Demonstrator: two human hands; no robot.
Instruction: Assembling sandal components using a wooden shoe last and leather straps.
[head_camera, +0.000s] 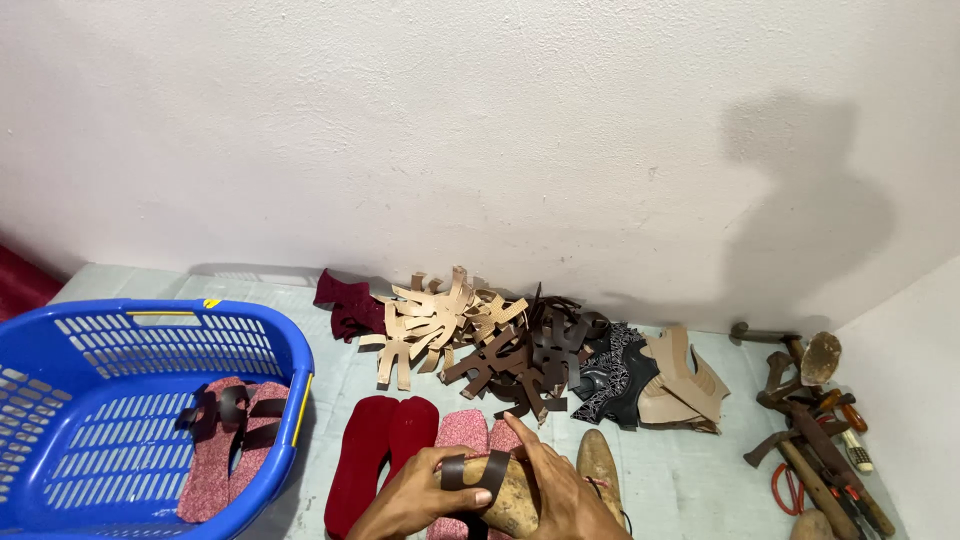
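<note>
At the bottom centre, my left hand (415, 492) and my right hand (560, 490) together grip a tan wooden shoe last (505, 490). A dark brown leather strap (468, 472) is wrapped over the last, under my fingers. Beneath my hands lie a pair of pink speckled insoles (465, 430). A pair of dark red insoles (385, 440) lies just to their left. A second wooden last (598, 462) rests to the right of my right hand.
A blue plastic basket (60, 330) at left holds a pink sandal pair with brown straps (232, 430). Against the wall lie piles of cut straps: maroon (345, 300), tan (435, 320), brown (530, 355), black patterned (610, 375), beige (680, 375). Hammers and tools (815, 430) lie at right.
</note>
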